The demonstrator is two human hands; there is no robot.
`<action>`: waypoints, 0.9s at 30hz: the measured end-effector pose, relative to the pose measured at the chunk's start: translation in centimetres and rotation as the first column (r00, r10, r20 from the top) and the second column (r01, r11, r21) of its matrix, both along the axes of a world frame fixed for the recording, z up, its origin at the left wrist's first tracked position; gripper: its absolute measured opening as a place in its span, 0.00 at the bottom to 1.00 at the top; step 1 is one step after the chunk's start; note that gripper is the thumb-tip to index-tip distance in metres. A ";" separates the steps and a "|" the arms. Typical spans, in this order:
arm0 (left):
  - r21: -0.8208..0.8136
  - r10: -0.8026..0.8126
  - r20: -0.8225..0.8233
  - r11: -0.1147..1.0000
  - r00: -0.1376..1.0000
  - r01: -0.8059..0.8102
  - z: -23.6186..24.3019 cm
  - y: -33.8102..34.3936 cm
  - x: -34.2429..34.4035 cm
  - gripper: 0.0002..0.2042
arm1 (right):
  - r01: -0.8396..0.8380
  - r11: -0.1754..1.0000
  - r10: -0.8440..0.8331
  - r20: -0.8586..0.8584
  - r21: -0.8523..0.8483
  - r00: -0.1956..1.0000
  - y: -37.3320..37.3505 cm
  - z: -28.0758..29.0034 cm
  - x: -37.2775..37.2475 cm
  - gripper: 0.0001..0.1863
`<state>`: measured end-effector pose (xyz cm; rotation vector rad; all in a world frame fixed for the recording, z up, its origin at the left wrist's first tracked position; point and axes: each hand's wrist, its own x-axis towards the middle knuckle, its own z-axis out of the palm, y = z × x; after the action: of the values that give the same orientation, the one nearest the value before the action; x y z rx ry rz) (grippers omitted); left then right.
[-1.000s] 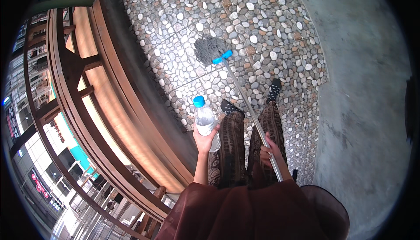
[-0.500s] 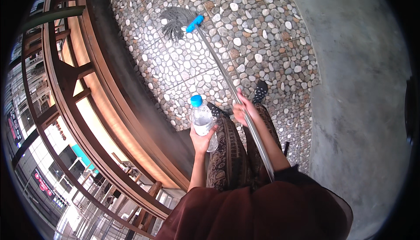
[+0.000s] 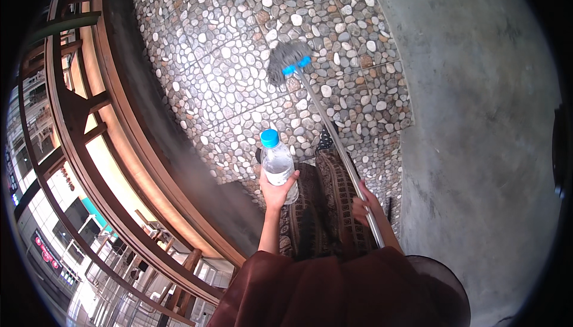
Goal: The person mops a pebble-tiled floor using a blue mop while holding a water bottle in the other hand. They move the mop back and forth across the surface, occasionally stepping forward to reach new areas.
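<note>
My left hand is wrapped round a clear plastic bottle with a blue cap and a pale label, held upright in front of my left leg. On the right, my right hand grips the metal handle of a mop. The handle slants away from me, up and to the left. At its far end a blue clamp holds the grey string mop head, which rests on the pebbled floor. My patterned trousers and dark dotted footwear show below the mop handle.
A wooden railing with a ledge curves along the left, with a bright lower area holding furniture beyond it. To the right, a smooth grey concrete surface borders the pebbles. A dark thin object stands by my right forearm.
My right hand has drawn back toward my body, pulling the mop head nearer and to the right. The bottle stays in my left hand, while my feet and view have shifted.
</note>
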<state>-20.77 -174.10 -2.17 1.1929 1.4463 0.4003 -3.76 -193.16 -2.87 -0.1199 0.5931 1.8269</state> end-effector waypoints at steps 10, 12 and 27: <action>0.032 -0.101 -0.063 0.994 0.993 0.104 0.8 0.4 1.5 0.25 | 0.148 0.932 -0.163 -0.018 -0.332 0.986 13.1 -8.4 3.1 0.09; 0.008 -0.157 -0.079 0.987 0.984 0.158 0.8 0.5 2.0 0.25 | 0.178 0.928 -0.195 -0.020 -0.328 0.981 8.0 -6.5 2.6 0.10; -0.073 -0.239 0.089 0.967 0.967 0.246 -0.6 -1.9 7.9 0.25 | 0.444 0.885 -0.437 0.080 -0.137 0.896 2.5 -8.8 13.1 0.15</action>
<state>-12.92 -175.98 -2.76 1.2541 1.2190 0.2136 9.34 -190.71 -11.62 -0.1186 0.6659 1.3319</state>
